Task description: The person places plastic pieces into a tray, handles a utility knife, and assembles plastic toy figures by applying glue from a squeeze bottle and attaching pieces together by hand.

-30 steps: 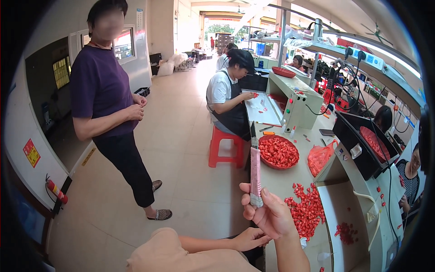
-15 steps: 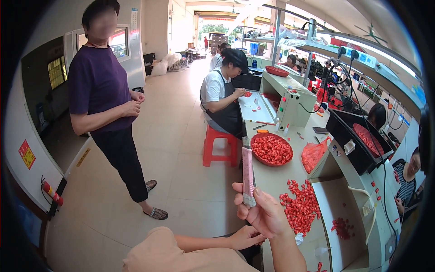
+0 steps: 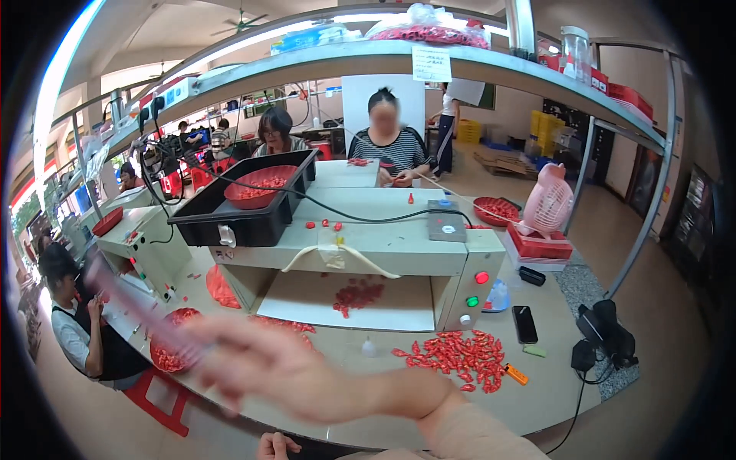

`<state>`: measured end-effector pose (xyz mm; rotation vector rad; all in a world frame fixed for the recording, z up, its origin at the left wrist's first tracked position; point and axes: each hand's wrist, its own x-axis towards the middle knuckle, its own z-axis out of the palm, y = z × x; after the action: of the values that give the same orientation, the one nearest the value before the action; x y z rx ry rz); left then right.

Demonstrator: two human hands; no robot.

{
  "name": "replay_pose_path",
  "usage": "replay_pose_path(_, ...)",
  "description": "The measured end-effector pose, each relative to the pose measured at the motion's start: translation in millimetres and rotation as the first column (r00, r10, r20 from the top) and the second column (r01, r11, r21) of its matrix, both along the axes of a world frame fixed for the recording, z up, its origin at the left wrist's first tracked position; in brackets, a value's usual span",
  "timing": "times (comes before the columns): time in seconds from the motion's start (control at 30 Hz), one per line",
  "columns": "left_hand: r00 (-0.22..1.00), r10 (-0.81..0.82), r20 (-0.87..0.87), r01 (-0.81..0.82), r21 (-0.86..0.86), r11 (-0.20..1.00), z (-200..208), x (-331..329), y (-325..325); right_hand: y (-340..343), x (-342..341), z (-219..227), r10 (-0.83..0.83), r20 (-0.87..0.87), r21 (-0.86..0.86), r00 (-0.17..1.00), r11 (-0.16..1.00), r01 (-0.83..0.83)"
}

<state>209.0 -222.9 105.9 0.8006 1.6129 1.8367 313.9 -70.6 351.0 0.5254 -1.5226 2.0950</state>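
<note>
My right hand (image 3: 261, 360), blurred by motion, reaches leftward across the bench. It is closed around a slim, pink, stick-shaped thing (image 3: 138, 303), whose exact kind I cannot make out. Behind it on the bench lie small glossy red pieces and a round red basket (image 3: 167, 360) full of them. My left hand (image 3: 277, 446) shows only partly at the lower edge, with curled fingers; whatever may be in them is hidden. A loose pile of red pieces (image 3: 460, 356) lies right of my right forearm.
A cream bench machine (image 3: 383, 244) with an open slot stands ahead, carrying a black crate (image 3: 234, 218). An orange lighter-like thing (image 3: 517, 374), a phone (image 3: 525, 324) and a pink fan (image 3: 548, 201) are rightward. A shelf (image 3: 337, 52) spans overhead. Several people sit nearby; a red stool (image 3: 161, 399) is lower left.
The view has swung right, from the aisle and a standing person to the bench. My right hand keeps hold of the pink thing, now tilted and blurred. My left hand shows lower down.
</note>
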Motion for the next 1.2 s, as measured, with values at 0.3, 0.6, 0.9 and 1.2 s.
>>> replay_pose_path(0.3, 0.952, -0.236, -0.196, 0.244, 0.013, 0.97, 18.6, 13.0, 42.0, 121.0, 255.3, 46.0, -0.896, -0.245, 0.555, -0.37, -0.443, 0.704)
replay_pose_path(0.6, 0.911, -0.277, -0.305, 0.322, 0.106, 0.941, 22.7, 40.6, 68.1, 261.5, 296.9, 51.2, -0.711, -0.359, 0.602, -0.605, -0.671, 0.432)
replay_pose_path(0.9, 0.856, -0.21, -0.473, 0.216, -0.042, 0.976, -9.6, -18.6, 51.0, 192.1, 241.1, 29.7, -0.981, -0.139, 0.485, -0.136, -0.188, 0.854)
replay_pose_path(1.2, 0.929, -0.055, -0.365, 0.245, 0.497, 0.833, 121.1, -57.0, 75.2, 41.7, 98.1, -3.7, -0.762, -0.151, 0.73, 0.63, 0.344, 0.59)
